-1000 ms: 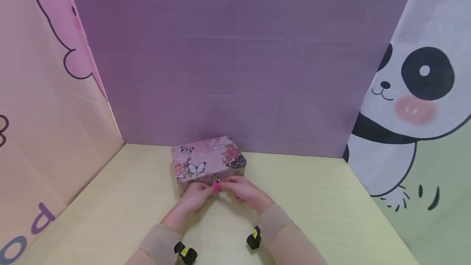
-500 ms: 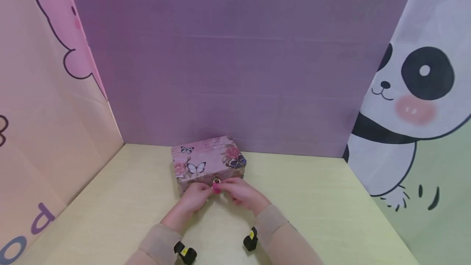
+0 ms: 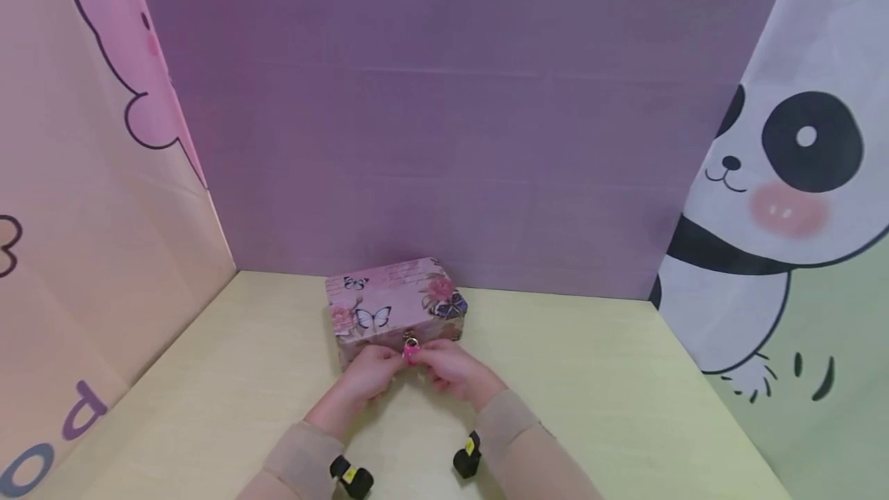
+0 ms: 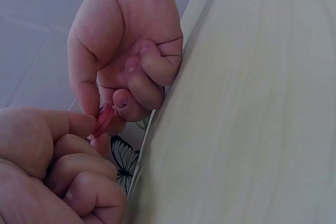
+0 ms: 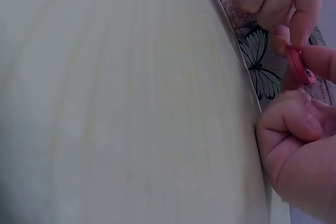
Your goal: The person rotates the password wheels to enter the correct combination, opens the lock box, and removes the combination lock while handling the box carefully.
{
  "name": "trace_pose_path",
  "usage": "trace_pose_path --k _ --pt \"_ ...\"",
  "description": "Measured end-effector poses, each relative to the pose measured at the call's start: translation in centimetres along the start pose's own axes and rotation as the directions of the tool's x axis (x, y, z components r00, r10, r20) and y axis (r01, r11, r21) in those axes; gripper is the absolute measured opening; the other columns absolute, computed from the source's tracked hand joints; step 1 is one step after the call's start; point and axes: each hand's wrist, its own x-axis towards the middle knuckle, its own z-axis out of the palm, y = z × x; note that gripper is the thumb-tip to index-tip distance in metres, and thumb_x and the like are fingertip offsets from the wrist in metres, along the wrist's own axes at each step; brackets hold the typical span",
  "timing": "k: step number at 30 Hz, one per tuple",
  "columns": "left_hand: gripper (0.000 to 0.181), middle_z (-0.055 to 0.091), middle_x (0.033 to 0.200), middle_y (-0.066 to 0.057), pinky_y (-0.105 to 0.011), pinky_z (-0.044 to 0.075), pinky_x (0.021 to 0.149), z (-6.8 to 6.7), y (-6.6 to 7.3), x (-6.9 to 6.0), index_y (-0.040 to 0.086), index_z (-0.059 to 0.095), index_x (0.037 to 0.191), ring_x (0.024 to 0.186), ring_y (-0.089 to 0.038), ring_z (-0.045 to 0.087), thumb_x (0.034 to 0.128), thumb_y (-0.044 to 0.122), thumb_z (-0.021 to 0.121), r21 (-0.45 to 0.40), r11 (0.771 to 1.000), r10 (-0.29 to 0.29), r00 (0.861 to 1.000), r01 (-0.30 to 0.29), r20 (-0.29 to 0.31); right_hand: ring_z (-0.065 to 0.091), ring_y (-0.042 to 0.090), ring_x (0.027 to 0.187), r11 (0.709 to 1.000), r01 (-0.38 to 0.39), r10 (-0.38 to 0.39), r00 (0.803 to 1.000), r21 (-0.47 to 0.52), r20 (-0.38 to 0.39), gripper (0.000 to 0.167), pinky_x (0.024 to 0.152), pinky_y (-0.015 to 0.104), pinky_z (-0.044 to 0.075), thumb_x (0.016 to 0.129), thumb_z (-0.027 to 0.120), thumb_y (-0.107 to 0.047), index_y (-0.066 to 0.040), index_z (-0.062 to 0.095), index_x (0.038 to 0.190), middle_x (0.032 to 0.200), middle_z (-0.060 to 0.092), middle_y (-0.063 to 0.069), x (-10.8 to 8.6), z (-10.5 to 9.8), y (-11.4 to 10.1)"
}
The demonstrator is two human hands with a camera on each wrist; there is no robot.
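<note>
Beyond the left hand (image 3: 373, 371) and the right hand (image 3: 454, 367), a plain purple backdrop (image 3: 444, 122) was hung, flanked to the right of the hands by a panda print (image 3: 812, 207) and to their left by a pale printed panel (image 3: 132, 253). Beneath the hands the pale surface (image 3: 576, 376) was spread, and on it, directly ahead of them, a pink floral box (image 3: 403, 295) was set at a slant, its lid down. Behind each hand a black wrist device (image 3: 353, 477) was worn by the sleeve. At the near side of the box a metal clasp (image 3: 407, 336) was seen just above the fingertips, and a pink padlock (image 3: 411, 352) was held below it, between the two hands. The padlock was pinched by thumb and fingers of both hands at once, from opposite sides, with the other fingers curled. The step in hand was judged to be the working of this padlock at the clasp; for the next move, a steady grip by one hand and a fine turn or pull by the other seemed to be called for. No brand could be made out. Well to the left of the hands, what looked like a purple "d" (image 3: 85, 410) and a blue-grey "o" (image 3: 26, 469) were printed on the panel; the script on the lid was too small to be read.
</note>
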Motion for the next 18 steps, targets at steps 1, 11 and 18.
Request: trace_pose_path --k 1,11,18 --pt "0.028 0.036 0.052 0.008 -0.024 0.025 0.038 0.00 0.01 -0.01 -0.001 0.068 0.083 0.041 -0.007 0.029 0.0965 0.023 0.067 0.001 1.000 0.002 1.000 -0.002 0.002 0.032 0.006 0.049 1.000 0.002 -0.002 1.000 -0.002 -0.003 0.017 0.045 0.021 0.026 0.096 0.067 -0.018 -0.003 0.073 0.104 0.065 0.044 -0.005 -0.05 0.03 0.02" --pt "0.025 0.038 0.053 0.008 -0.023 0.026 0.039 -0.17 0.23 -0.17 -0.003 0.068 0.085 0.042 -0.006 0.030 0.0963 0.019 0.067 -0.011 1.000 0.013 1.000 -0.013 0.029 0.032 0.006 0.050 1.000 -0.003 0.003 1.000 -0.004 -0.010 0.023 0.045 0.022 0.027 0.096 0.069 -0.025 -0.004 0.074 0.103 0.063 0.042 -0.007 0.00 0.07 0.13" --pt "0.023 0.039 0.055 0.007 -0.023 0.027 0.040 -0.16 0.21 -0.15 -0.003 0.070 0.088 0.042 -0.007 0.031 0.0968 0.018 0.066 0.000 1.000 0.007 1.000 -0.007 0.018 0.030 0.007 0.047 1.000 0.004 -0.004 1.000 -0.018 -0.025 0.019 0.043 0.022 0.026 0.095 0.070 -0.027 -0.008 0.071 0.093 0.059 0.037 -0.007 0.19 0.31 0.32"
